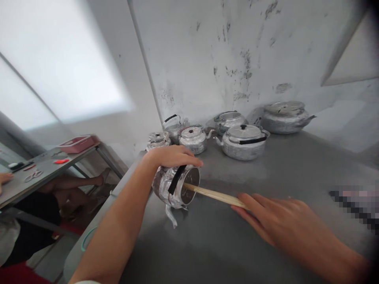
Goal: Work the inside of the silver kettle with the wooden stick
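A dented silver kettle (166,182) lies tipped on its side on the grey table, its open mouth turned to the right and its spout pointing down toward me. My left hand (174,156) grips it from above, with the thumb side over the rim; some fingers are hidden behind it. The kettle's black handle grip (177,179) hangs across its front. Between the fingers of my right hand (275,215) is a pale wooden stick (217,194). Its far end reaches into the kettle's mouth, where the tip cannot be made out.
Several lidded kettles stand along the wall, including a wide one (244,146) and a large one (286,120) at the back right. A blurred dark item (352,205) lies at the right. On the left, a person sits at another table with a pink basket (78,144) and scissors (33,176).
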A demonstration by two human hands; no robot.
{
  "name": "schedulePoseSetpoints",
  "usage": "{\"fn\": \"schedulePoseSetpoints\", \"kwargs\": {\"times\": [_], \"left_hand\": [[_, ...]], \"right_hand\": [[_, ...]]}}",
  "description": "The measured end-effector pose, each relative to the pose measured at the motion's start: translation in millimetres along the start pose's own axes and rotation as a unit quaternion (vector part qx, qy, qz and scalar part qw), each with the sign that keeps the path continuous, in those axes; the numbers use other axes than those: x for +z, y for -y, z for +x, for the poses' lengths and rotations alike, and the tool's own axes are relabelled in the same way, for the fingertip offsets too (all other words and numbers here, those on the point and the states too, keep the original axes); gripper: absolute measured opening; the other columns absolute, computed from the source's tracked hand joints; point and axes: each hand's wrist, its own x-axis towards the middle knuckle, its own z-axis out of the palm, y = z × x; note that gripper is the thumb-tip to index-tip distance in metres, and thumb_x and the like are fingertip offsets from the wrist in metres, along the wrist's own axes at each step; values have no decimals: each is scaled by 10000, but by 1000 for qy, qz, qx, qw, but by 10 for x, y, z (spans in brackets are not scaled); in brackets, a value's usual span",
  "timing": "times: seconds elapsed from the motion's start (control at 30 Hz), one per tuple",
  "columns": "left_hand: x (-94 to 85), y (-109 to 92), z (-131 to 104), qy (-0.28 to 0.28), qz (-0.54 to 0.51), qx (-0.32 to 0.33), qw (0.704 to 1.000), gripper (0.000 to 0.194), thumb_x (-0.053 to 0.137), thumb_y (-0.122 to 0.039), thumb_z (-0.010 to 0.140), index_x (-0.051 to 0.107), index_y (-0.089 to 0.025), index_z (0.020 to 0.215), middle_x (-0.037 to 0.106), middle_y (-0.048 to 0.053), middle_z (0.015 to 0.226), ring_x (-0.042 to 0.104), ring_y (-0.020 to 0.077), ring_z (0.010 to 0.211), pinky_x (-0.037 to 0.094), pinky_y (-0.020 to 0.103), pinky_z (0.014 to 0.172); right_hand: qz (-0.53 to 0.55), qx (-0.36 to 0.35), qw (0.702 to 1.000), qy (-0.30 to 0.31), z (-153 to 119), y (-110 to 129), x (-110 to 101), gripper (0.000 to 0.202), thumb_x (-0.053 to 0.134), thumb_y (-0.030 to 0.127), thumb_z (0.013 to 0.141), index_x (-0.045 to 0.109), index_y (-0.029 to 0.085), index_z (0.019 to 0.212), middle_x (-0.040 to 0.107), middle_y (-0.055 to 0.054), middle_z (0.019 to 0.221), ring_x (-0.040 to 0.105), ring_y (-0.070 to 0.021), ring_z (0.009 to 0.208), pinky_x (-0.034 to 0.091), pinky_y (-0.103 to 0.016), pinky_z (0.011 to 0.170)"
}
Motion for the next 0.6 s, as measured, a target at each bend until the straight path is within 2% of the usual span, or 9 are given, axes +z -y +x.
{"fn": "schedulePoseSetpoints", "kwargs": {"times": [0.07,0.13,0.33,0.47,0.53,0.6], "left_hand": [[23,11,11,-12,-2,-21,1000,781,380,-830,879,720,-258,1289,613,44,1464,574,327,1292,399,367,1071],[32,15,17,-15,-1,-26,1000,863,321,-874,863,709,-245,1308,587,65,1491,557,343,1315,385,380,1082],[13,-4,7,-11,-4,-22,1000,808,379,-876,844,738,-276,1252,628,38,1446,572,329,1286,388,365,1068],[0,-14,14,-18,0,-23,1000,804,308,-864,875,762,-277,1185,638,36,1431,570,328,1290,371,363,1083],[-1,-17,34,-11,14,-16,1000,792,351,-862,864,757,-261,1182,669,46,1381,606,310,1224,404,339,1033],[3,-16,63,-6,31,-11,999,764,416,-843,854,737,-240,1197,674,53,1364,620,298,1180,432,320,981]], "right_hand": [[-5,2,1000,-2,-11,-5,5,449,240,333,1120,582,247,842,613,42,562,648,-196,397,254,-355,458],[-9,1,1000,6,-16,-18,11,439,249,334,1120,568,249,831,599,43,566,643,-199,394,232,-356,457],[-15,-38,999,29,18,-85,35,415,223,294,1122,561,231,890,587,37,597,628,-197,388,217,-367,442],[-9,-52,998,30,-37,-62,77,342,243,213,1111,571,148,1179,616,25,684,666,-181,455,295,-353,427],[10,-51,998,46,-90,-28,90,353,263,129,1084,492,107,1351,637,12,759,698,-171,518,367,-335,439],[30,-43,996,68,-138,7,92,411,294,67,1047,427,101,1434,647,3,815,716,-169,560,425,-323,455]]}}
